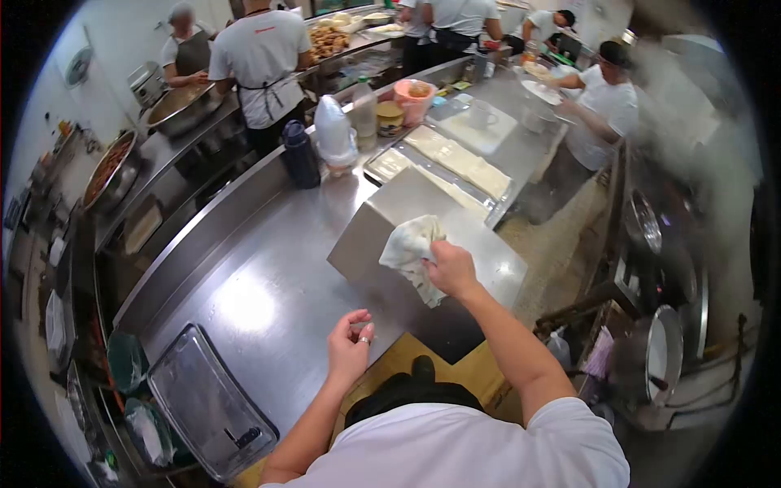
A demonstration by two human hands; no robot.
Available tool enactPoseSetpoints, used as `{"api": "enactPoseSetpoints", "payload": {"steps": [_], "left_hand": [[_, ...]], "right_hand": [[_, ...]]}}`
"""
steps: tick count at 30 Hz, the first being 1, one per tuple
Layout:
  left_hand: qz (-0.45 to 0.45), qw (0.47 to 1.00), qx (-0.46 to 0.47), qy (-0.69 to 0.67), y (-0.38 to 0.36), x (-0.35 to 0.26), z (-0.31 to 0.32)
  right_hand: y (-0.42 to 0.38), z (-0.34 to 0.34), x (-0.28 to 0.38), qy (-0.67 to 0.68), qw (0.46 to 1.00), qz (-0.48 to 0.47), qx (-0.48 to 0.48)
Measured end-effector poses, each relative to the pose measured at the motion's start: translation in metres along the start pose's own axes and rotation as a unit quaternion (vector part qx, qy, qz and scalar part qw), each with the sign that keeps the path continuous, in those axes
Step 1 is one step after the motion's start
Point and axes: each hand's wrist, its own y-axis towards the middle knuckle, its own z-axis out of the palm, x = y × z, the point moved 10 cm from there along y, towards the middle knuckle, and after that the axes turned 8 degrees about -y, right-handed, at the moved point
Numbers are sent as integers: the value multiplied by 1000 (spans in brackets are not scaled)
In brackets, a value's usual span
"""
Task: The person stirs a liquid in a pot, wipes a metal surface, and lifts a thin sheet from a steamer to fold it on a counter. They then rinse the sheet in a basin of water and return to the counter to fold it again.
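Observation:
My right hand [450, 268] is closed on a crumpled white cloth [409, 244], which hangs down from the fingers. Cloth and hand are over a raised stainless-steel box-like surface [370, 232] on the counter. Near the front edge of the steel counter [281, 215], my left hand [350, 346] hovers with loosely curled fingers, thumb apart, a ring on one finger and nothing visible in it. Beyond the box lies a metal tray [498, 213] with pale flat sheets [460, 159] that look like dough.
A clear lid-like tray [207, 407] lies at the counter's left end. Along the back stand a dark bottle [301, 154], a white-wrapped container [333, 134] and a pink bucket [414, 99]. Co-workers [602, 110] work around; a large pan [663, 354] is at right.

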Motion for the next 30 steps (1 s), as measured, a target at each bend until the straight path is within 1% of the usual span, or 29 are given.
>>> {"api": "enactPoseSetpoints", "payload": {"steps": [1,4,7,11,15,21,22,23,25,28,30], "left_hand": [[0,1000,-23,6,-9,9,10],[-13,996,-78,32,-19,12,-5],[-23,991,-126,42,-29,16,-20],[-24,986,-162,43,-42,24,-31],[-23,983,-176,46,-44,18,-33],[-9,988,-146,49,-34,13,-28],[-4,990,-135,46,-30,13,-26],[-2,991,-123,43,-26,13,-23],[-1,996,-84,41,-19,8,-16],[-13,999,-7,38,-6,13,0],[-30,996,69,49,1,23,17]], "right_hand": [[2,14,-14,13,1000,-5,13],[22,60,-11,48,997,3,66],[41,95,-8,41,991,15,129],[63,116,-2,50,989,7,137],[79,122,2,58,988,16,145],[84,120,3,54,984,41,162],[83,115,2,49,984,49,161],[79,106,1,49,988,44,137],[61,75,5,46,994,37,91],[6,52,-3,92,992,57,62],[-40,42,-6,99,989,75,81]]}}
